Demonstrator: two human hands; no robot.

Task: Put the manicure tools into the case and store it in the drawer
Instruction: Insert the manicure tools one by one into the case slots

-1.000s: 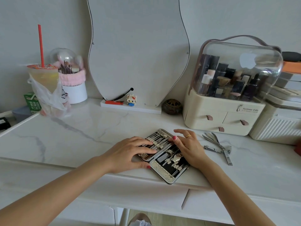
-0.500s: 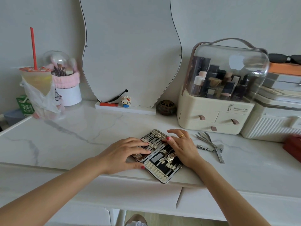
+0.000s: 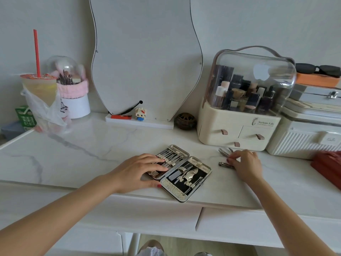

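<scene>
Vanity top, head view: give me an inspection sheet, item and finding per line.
Surface: white marble-look vanity top, with closed drawer fronts below its edge.
Job's things: manicure case lies open flat near the front edge, tools strapped in both halves; loose metal tools lie to its right.
Clutter: drink cup in a plastic bag, brush holder, mirror, cosmetics organiser, red pouch.
Grips: left hand rests flat on the case's left half; right hand, fingertips on the loose tools, hold not clear.
Cables: nothing seen.
Surroundings: grey wall; white boxes stacked at right.
</scene>
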